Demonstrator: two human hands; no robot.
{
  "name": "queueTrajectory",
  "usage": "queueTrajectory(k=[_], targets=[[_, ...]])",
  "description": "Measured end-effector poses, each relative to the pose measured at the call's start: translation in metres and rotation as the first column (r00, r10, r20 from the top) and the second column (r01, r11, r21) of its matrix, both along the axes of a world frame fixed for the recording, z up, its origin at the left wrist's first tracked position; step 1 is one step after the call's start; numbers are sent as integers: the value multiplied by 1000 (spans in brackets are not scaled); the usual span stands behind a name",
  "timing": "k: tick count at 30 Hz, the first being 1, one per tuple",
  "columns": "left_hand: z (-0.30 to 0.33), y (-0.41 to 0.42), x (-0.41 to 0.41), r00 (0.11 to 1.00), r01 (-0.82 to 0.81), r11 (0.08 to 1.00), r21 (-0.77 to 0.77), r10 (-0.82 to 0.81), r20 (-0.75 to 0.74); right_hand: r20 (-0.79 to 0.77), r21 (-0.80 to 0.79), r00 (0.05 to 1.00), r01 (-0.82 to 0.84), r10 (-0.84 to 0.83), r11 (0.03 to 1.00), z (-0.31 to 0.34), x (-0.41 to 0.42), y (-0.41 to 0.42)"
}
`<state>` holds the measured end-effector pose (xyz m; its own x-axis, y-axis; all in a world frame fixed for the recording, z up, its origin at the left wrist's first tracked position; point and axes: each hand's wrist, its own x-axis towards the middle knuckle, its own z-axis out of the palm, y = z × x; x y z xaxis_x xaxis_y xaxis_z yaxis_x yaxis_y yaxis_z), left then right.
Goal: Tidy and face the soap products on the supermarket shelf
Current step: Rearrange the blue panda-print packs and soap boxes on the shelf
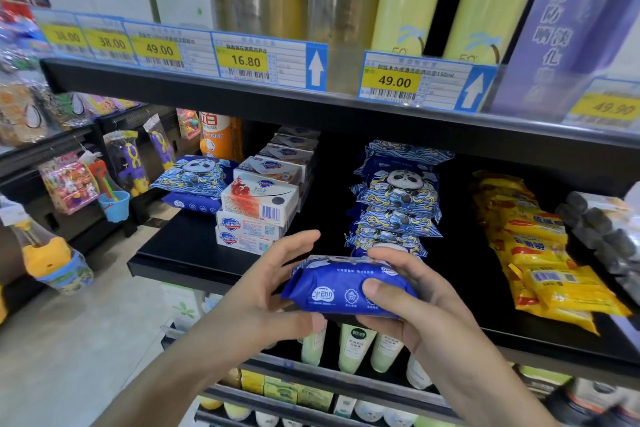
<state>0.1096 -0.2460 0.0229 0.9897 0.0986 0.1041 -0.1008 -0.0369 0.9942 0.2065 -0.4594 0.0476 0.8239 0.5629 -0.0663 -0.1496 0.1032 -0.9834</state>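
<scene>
Blue soap pack (pixel 341 288) gripped by right hand (pixel 408 302), propped underneath by left hand (pixel 266 291) with fingers fairly straight, hovering at black shelf (pixel 166 253) front, just below panda-pack stack (pixel 394 198).

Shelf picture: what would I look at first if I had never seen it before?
First the blue pack in the middle, held between the left hand and the right hand at the shelf's front edge. Just behind it rises a stack of panda packs, with white soap boxes piled to its left. Yellow price tags line the shelf above.
</scene>
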Motion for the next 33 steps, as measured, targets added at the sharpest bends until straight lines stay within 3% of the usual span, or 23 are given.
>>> queueTrajectory(k=[7,11,13,16,19,23,28,33], targets=[[15,6,-7,999,31,993,115,-25,-48,206,7,978,-40,38,999,-4,-3,-4],[23,8,-8,999,-17,941,337,26,-24,299,-23,952,-67,71,997,-12,-3,-4],[26,10,-6,999,-34,879,476,45,-12,360,-26,930,-70,74,997,-16,-4,-2],[29,10,-1,997,-73,713,697,63,41,411,-12,906,-105,100,994,-22,-6,4],[30,10,1,990,-138,571,809,56,129,457,-44,880,-127,133,991,-27,-10,14],[36,24,-8,980,-197,491,849,61,192,520,-115,840,-107,152,988,-33,-14,26],[50,73,-37,967,-251,549,797,169,188,568,-335,778,-78,267,939,-36,-10,37],[61,132,-58,940,-303,536,788,306,153,708,-478,624,77,332,875,-37,-8,56]])
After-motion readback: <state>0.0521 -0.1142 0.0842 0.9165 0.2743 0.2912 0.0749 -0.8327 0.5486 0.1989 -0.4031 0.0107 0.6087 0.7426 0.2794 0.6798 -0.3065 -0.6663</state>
